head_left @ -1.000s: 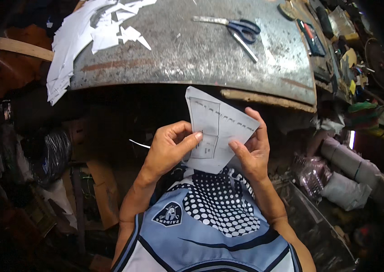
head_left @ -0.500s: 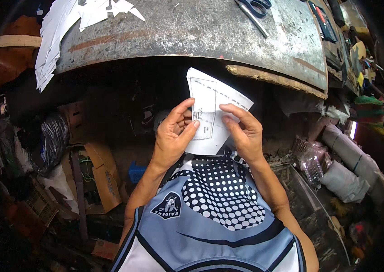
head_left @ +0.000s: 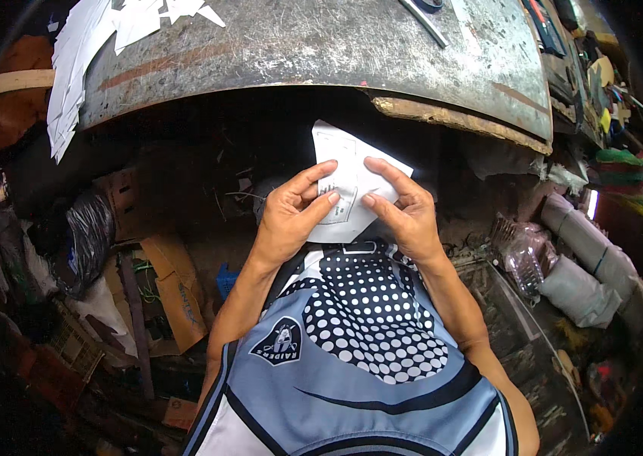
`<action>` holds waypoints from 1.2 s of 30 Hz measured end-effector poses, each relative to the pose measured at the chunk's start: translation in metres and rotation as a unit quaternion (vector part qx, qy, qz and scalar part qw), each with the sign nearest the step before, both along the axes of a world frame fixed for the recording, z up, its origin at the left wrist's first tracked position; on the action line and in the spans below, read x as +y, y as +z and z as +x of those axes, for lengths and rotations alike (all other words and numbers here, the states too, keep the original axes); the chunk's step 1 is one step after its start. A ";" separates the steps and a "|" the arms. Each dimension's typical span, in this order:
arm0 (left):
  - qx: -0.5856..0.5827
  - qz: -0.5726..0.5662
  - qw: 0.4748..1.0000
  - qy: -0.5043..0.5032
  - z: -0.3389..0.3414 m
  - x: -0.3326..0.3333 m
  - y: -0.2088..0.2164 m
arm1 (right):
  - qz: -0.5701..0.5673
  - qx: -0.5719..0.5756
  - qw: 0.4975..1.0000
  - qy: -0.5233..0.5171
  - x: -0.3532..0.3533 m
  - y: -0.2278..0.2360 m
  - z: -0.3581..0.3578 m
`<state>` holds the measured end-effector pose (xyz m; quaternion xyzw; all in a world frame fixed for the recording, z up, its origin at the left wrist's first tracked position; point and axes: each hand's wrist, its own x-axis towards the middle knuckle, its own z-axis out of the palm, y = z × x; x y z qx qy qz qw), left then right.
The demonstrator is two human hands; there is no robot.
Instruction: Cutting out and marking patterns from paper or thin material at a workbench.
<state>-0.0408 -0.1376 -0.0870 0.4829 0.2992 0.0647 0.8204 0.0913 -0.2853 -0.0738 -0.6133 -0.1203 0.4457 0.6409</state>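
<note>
A white piece of paper (head_left: 348,152) with a drawn outline and small marks is held in front of my lap, below the worktable's near edge. My left hand (head_left: 291,213) pinches its left side between thumb and fingers. On the opposite side my right hand (head_left: 405,205) grips it the same way, thumb on top. The sheet bends slightly between the two thumbs. Fingers behind the paper are partly hidden.
A worn metal-topped table (head_left: 260,61) spans the front, with cut white paper pieces (head_left: 82,61) at its left. Scissors (head_left: 426,19) lie toward the back right. Below the table edge runs a rough wooden strip (head_left: 458,120). Rolled plastic sheeting (head_left: 595,243) and a cardboard box (head_left: 173,289) flank me.
The paper has tilted and now bows between my hands, its drawn outline less flatly seen. My right thumb has come down onto it. The view has shifted slightly.
</note>
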 end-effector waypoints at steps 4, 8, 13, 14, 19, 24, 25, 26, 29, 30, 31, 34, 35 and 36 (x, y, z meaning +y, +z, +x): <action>0.010 -0.004 1.000 -0.019 0.000 0.002 -0.002 | -0.017 -0.025 0.999 0.026 -0.005 -0.004 0.005; -0.001 0.014 1.000 -0.007 0.001 0.002 -0.007 | -0.024 -0.084 0.995 0.048 -0.008 -0.012 0.007; 0.040 0.012 0.998 -0.038 -0.001 0.007 -0.004 | -0.037 -0.028 0.997 0.064 -0.009 -0.009 0.014; 0.052 -0.007 0.998 -0.044 0.000 0.008 -0.003 | -0.049 -0.008 0.997 0.067 -0.009 -0.010 0.016; 0.046 0.033 0.998 -0.042 -0.002 0.011 -0.009 | -0.048 -0.027 0.995 0.083 -0.009 -0.015 0.020; 0.065 0.154 0.982 -0.082 -0.003 0.013 -0.007 | -0.048 -0.052 0.993 0.098 -0.010 -0.016 0.020; 0.068 0.152 0.983 -0.082 -0.003 0.014 -0.009 | -0.052 -0.051 0.992 0.102 -0.009 -0.017 0.021; 0.068 0.147 0.983 -0.080 -0.004 0.014 -0.012 | -0.054 -0.049 0.992 0.103 -0.008 -0.019 0.021; 0.067 0.138 0.986 -0.070 -0.007 0.012 -0.018 | -0.050 -0.047 0.992 0.106 -0.007 -0.021 0.019; 0.066 0.131 0.987 -0.062 -0.008 0.012 -0.019 | -0.049 -0.050 0.992 0.104 -0.007 -0.021 0.018; 0.066 0.131 0.987 -0.062 -0.008 0.012 -0.020 | -0.050 -0.054 0.992 0.102 -0.007 -0.021 0.018; 0.071 0.134 0.986 -0.068 -0.009 0.011 -0.022 | -0.051 -0.049 0.993 0.096 -0.007 -0.021 0.016; 0.071 0.127 0.987 -0.065 -0.009 0.011 -0.021 | -0.051 -0.048 0.993 0.097 -0.008 -0.021 0.016; 0.071 0.119 0.988 -0.063 -0.009 0.010 -0.020 | -0.047 -0.067 0.992 0.099 -0.008 -0.022 0.016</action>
